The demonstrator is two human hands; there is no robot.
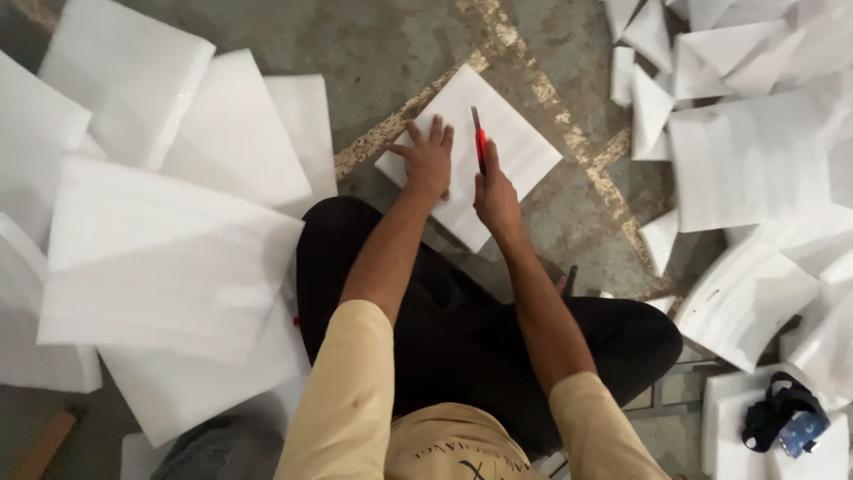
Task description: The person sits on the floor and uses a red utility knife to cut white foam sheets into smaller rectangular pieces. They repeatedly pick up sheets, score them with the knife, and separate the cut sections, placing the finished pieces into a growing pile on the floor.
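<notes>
One white foam sheet (511, 147) lies flat on the concrete floor (373, 53), straight ahead of the person's knees. The left hand (428, 160) presses on it, fingers spread flat and grasping nothing. The right hand (494, 197) is clenched round one red-handled knife (479, 140), blade pointing away along the sheet. Heaps of foam sheets (178, 240), too many to count, lie on both sides.

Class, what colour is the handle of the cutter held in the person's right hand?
Red, with a dark blade; the cutter shows best in the head view, in the right hand.
</notes>
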